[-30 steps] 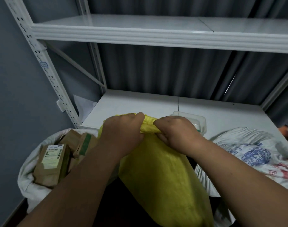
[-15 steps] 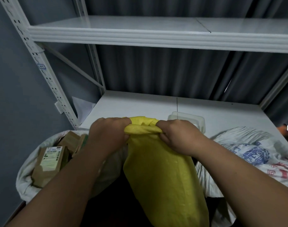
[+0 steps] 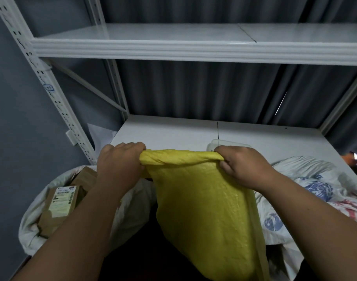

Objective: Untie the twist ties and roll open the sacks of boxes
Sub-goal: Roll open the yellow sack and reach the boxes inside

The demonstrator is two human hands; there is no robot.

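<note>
A yellow woven sack (image 3: 204, 209) stands upright in front of me, its top edge stretched flat and wide. My left hand (image 3: 118, 165) grips the left end of that rolled top edge, and my right hand (image 3: 242, 167) grips the right end. No twist tie shows on it. To the left, a white sack (image 3: 31, 216) lies rolled open with brown cardboard boxes (image 3: 62, 205) inside. A white sack with blue and red print (image 3: 315, 191) lies at the right, its mouth hidden.
A white metal shelf board (image 3: 173, 134) lies just behind the sacks, holding a clear plastic container (image 3: 224, 144). An upper shelf (image 3: 193, 45) hangs overhead. A perforated upright post (image 3: 43, 86) stands at the left, and a dark curtain hangs behind.
My hands have pulled apart sideways, spreading the bunched yellow sack mouth into a wide flat edge.
</note>
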